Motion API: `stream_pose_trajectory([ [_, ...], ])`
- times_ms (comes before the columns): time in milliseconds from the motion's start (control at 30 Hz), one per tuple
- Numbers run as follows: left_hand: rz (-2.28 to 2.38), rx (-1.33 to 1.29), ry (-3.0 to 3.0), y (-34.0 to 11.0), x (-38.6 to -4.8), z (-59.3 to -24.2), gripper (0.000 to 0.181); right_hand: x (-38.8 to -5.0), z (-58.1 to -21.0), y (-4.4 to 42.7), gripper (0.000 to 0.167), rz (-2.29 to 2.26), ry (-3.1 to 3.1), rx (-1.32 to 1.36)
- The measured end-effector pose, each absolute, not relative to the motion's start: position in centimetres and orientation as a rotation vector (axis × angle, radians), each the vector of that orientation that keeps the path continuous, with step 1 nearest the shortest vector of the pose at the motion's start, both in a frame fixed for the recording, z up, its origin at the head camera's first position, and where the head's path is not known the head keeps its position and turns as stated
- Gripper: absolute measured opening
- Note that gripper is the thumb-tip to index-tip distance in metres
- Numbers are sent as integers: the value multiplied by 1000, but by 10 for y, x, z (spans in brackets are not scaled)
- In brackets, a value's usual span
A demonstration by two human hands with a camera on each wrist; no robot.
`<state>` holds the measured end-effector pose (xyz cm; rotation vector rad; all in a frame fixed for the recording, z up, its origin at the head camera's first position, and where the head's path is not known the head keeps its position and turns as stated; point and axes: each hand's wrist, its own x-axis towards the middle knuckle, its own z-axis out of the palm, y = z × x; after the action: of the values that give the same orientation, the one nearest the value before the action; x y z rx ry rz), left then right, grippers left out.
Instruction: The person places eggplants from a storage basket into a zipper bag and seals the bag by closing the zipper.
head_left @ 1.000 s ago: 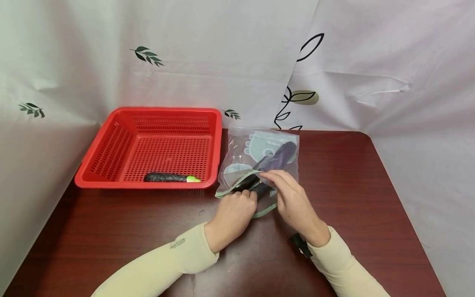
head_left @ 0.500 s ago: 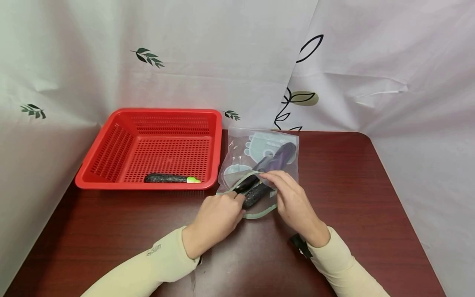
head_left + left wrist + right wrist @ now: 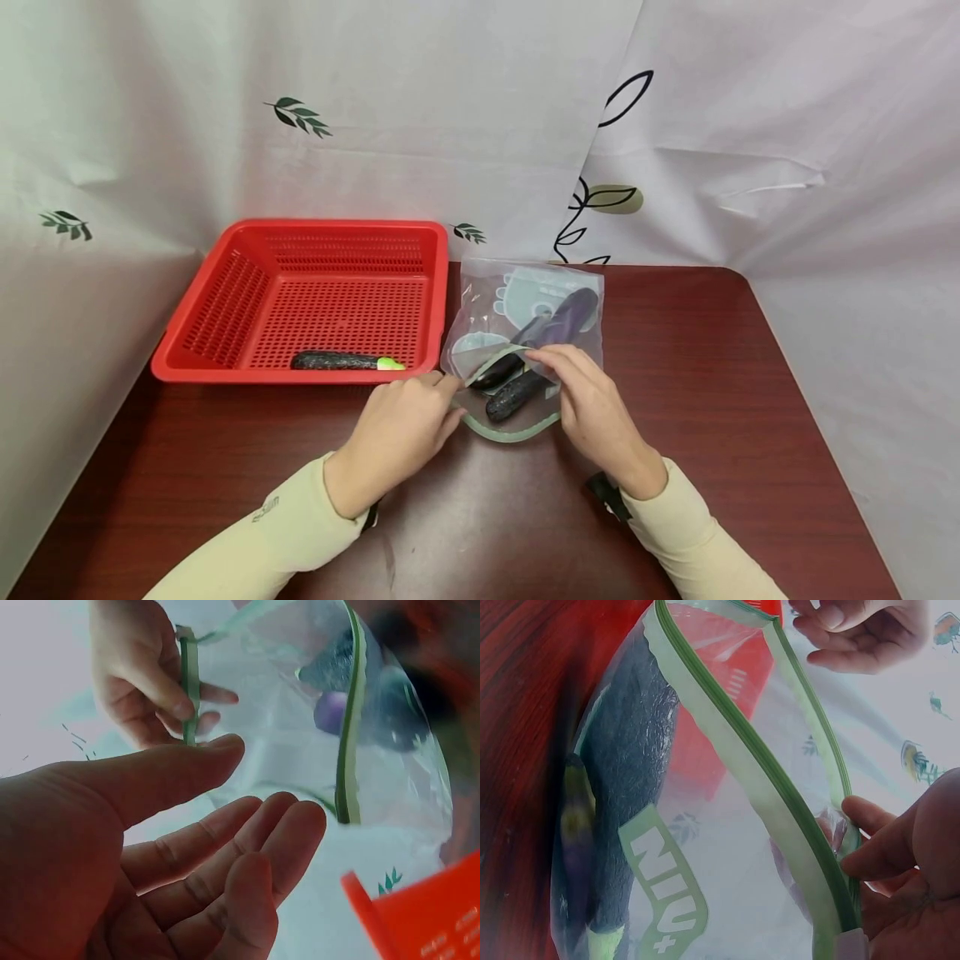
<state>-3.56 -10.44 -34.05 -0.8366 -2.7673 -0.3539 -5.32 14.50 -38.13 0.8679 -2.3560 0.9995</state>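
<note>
A clear zip bag with pale green strips along its gaping mouth lies on the table. Inside are a purple eggplant and a dark speckled zucchini, whose blunt end points toward the mouth; another dark, smooth end shows beside it. My right hand pinches the right side of the bag's rim between thumb and fingers. Just left of the mouth is my left hand; in the left wrist view its thumb and loosely bent fingers stand apart, holding nothing.
A red perforated basket stands to the left of the bag, with a dark zucchini with a bright green end lying along its front side. Behind the table hangs a pale leaf-patterned cloth.
My left hand has drawn back from inside the bag's mouth, leftward and out. The zucchini's end has come into view, and the mouth gapes wider. My right hand keeps its place.
</note>
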Motion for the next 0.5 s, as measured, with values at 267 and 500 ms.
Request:
stream_pose_trajectory([
  [267,-321,-736,-2784,-123,-43,-333,21,-53,-382,145,55,1006,-2362,866],
  [500,-303,-662,-2831,-141,-51,-326,24,-54,-381,146,55,991,-2355,870],
])
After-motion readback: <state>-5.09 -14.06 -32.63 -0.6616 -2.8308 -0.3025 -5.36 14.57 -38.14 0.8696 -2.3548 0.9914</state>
